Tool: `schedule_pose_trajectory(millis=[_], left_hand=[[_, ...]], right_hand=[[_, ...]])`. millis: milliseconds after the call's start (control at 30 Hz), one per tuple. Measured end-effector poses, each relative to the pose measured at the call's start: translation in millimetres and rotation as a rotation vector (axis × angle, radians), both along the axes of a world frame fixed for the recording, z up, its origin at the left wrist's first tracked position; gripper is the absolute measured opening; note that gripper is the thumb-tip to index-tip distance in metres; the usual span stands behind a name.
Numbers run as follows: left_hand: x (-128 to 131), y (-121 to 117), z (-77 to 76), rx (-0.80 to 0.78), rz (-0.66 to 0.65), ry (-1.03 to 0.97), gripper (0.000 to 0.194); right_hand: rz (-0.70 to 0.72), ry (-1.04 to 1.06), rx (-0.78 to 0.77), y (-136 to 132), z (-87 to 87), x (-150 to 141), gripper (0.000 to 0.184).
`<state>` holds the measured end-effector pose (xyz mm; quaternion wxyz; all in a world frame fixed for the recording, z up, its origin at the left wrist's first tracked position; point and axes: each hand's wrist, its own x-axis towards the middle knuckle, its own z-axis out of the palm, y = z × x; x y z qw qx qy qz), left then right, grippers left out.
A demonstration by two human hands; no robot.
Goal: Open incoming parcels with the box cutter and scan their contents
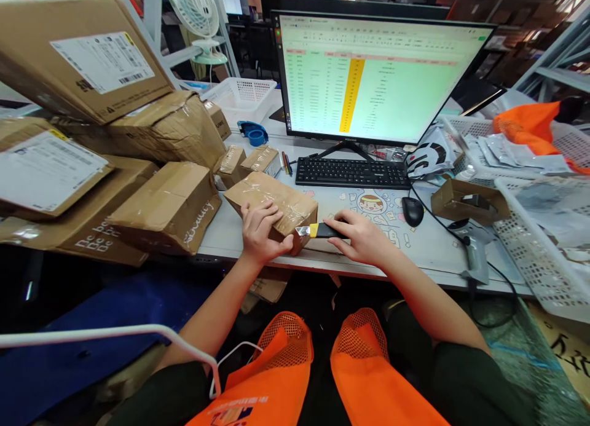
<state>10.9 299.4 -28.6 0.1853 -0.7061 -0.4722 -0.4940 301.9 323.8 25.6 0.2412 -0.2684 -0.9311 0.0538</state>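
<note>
A taped cardboard box (276, 195) lies at the front of the desk, tilted to face me. My left hand (263, 232) rests on its near side, fingers spread over the top and thumb along the front. In my right hand (362, 235) is a box cutter (325, 230) with a black handle and yellow collar. Its blade points left and reaches the right end of the box, close to my left thumb. Whether the blade cuts into the cardboard I cannot tell.
Stacked cardboard boxes (166, 198) fill the left side. Behind are a monitor (369, 82) and keyboard (353, 172). To the right lie a mouse (412, 211), a corded barcode scanner (474, 251), a small open box (470, 201) and white plastic baskets (530, 248). Pens (286, 163) lie behind the box.
</note>
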Motion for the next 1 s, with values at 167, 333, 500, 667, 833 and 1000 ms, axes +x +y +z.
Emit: schedule_pose_trajectory(millis=[167,333,500,667,833,1000], left_hand=[[-1,1,-2.5,0.083,-0.040,0.001,0.037],[4,-3,-2.2,-0.056,0.029,0.015,0.040],[-31,9,14.2,-0.170,-0.073,0.067,0.039],[-67,4,28.1,-0.364,0.141,-0.138,0.072],[-16,-51,36.6,-0.459,0.162,-0.073,0.052],[19,-65,22.4,-0.426,-0.043,-0.257,0.029]], right_hand=[[0.005,0.019,0.022,8,-6.2,1,0.045],[-0.142,0.110,-0.017,37,-20.1,20,0.045],[-0.284,0.257,-0.078,36,-36.0,42,0.044],[-0.350,0.390,-0.067,-4,-19.1,57,0.039],[-0.277,0.187,-0.102,-45,31.1,37,0.038],[-0.242,-0.128,-0.104,-60,60.3,12,0.035]])
